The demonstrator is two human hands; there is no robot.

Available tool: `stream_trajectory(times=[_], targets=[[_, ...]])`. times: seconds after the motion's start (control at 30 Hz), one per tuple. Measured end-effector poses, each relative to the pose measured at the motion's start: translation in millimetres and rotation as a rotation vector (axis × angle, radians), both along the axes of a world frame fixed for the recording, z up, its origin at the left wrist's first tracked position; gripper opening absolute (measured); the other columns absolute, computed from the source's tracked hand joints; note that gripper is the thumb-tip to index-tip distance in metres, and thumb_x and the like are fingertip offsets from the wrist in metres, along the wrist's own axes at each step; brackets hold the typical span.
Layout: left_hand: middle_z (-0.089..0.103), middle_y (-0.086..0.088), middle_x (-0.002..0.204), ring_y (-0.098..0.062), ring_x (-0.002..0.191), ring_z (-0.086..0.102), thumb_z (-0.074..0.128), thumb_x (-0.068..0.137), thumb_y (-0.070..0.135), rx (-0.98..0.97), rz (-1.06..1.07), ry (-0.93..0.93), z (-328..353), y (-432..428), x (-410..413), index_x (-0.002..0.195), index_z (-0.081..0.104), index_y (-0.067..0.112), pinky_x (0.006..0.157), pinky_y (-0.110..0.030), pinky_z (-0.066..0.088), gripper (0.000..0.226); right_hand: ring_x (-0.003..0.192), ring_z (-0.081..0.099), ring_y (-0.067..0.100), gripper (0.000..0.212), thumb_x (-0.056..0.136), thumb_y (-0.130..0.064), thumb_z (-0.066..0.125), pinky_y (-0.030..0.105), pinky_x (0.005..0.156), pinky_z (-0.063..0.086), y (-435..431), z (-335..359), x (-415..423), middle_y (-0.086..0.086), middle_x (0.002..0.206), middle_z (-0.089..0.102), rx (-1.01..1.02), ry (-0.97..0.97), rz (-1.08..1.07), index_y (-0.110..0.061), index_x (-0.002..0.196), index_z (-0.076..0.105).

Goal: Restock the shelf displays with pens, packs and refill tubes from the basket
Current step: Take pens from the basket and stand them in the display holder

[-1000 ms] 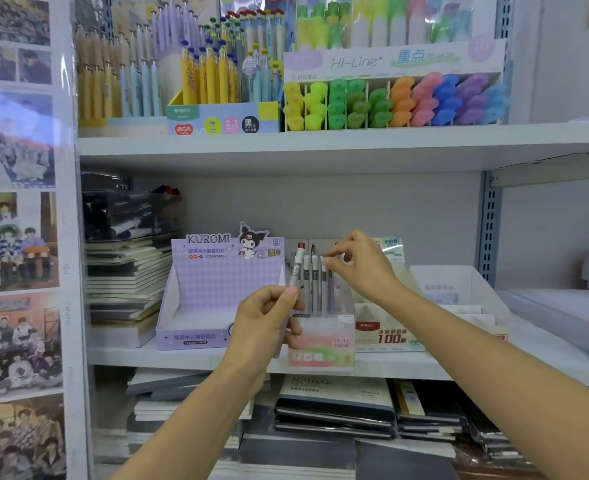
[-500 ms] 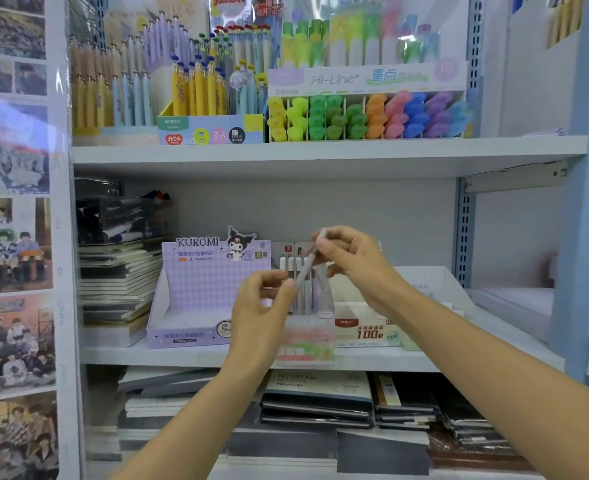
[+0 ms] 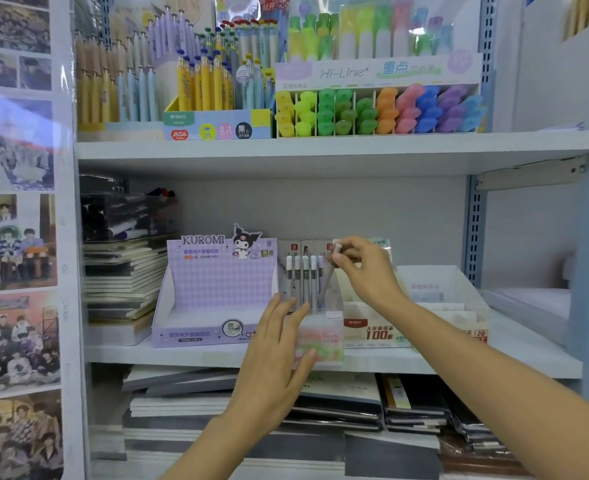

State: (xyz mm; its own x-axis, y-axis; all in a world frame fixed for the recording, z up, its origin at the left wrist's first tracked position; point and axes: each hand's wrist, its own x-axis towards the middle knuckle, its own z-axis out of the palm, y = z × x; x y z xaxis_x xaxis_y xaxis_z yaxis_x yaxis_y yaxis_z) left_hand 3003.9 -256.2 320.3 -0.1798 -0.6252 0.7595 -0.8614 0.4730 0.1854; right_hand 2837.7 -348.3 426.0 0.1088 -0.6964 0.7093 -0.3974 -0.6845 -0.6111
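White middle shelf board (image 3: 494, 358) carries all the task items. Lilac cardboard Kuromi display box (image 3: 217, 289) stands left of centre, its front lip at the shelf's front edge. White cardboard box w/ red "100" print (image 3: 379, 332) stands right of centre, also near the front edge. Btw those two, just beside each, is a clear plastic pen holder w/ pastel "Fruit Soda" label (image 3: 324, 344), right at the front edge.

Left hand (image 3: 275, 344): fingers straight & spread, nothing held, in front of the holder's left side. Can't tell if fingertips touch it.

Right hand (image 3: 366, 268): above the holder's right side, thumb & fingers pinching the top end of a slim grey pen w/ white cap (image 3: 328, 284). Pen is tilted, top leaning right, lower end down inside the holder. It sits just right of a row of grey white-capped pens (image 3: 301, 282) standing upright in the same holder.
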Motion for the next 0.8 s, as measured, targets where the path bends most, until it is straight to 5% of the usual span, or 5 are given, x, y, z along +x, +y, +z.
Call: stream_trajectory(times=[0.23, 0.43, 0.57, 0.8], targets=[[0.013, 0.013, 0.157, 0.002, 0.145, -0.014, 0.015, 0.094, 0.058, 0.021, -0.001, 0.026, -3.0, -3.4, -0.2, 0.149, 0.022, 0.030, 0.115, -0.016, 0.000, 0.063, 0.089, 0.068, 0.012, 0.015, 0.093, -0.022, 0.062, 0.037, 0.084, 0.053, -12.7, 6.9, 4.1, -0.004, 0.091, 0.073, -0.048, 0.239, -0.045, -0.015, 0.105, 0.063], [0.019, 0.010, 0.155, -0.002, 0.146, -0.009, 0.017, 0.096, 0.054, 0.008, 0.022, 0.010, -4.7, -7.0, 0.8, 0.149, 0.025, 0.027, 0.120, -0.026, 0.011, 0.060, 0.078, 0.066, 0.019, 0.013, 0.094, -0.022, 0.061, 0.039, 0.074, 0.053, -22.3, 8.8, 7.3, -0.005, 0.080, 0.073, -0.097, 0.267, -0.069, -0.025, 0.102, 0.052], [0.023, 0.008, 0.154, -0.005, 0.147, -0.007, 0.019, 0.098, 0.051, -0.005, 0.036, -0.013, -5.6, -9.2, 2.6, 0.149, 0.028, 0.026, 0.120, -0.030, 0.017, 0.057, 0.071, 0.061, 0.011, 0.010, 0.094, -0.018, 0.060, 0.028, 0.062, 0.045, -28.7, 11.0, 0.1, -0.005, 0.078, 0.068, -0.087, 0.268, -0.052, -0.020, 0.095, 0.051], [0.023, 0.006, 0.154, -0.006, 0.147, -0.006, 0.018, 0.098, 0.051, -0.003, 0.063, -0.022, -6.0, -9.6, 1.7, 0.150, 0.027, 0.026, 0.120, -0.031, 0.018, 0.058, 0.076, 0.060, 0.017, 0.009, 0.096, -0.015, 0.057, 0.025, 0.066, 0.043, -29.0, 11.9, -2.7, 0.003, 0.085, 0.066, -0.082, 0.293, -0.010, -0.016, 0.097, 0.049]])
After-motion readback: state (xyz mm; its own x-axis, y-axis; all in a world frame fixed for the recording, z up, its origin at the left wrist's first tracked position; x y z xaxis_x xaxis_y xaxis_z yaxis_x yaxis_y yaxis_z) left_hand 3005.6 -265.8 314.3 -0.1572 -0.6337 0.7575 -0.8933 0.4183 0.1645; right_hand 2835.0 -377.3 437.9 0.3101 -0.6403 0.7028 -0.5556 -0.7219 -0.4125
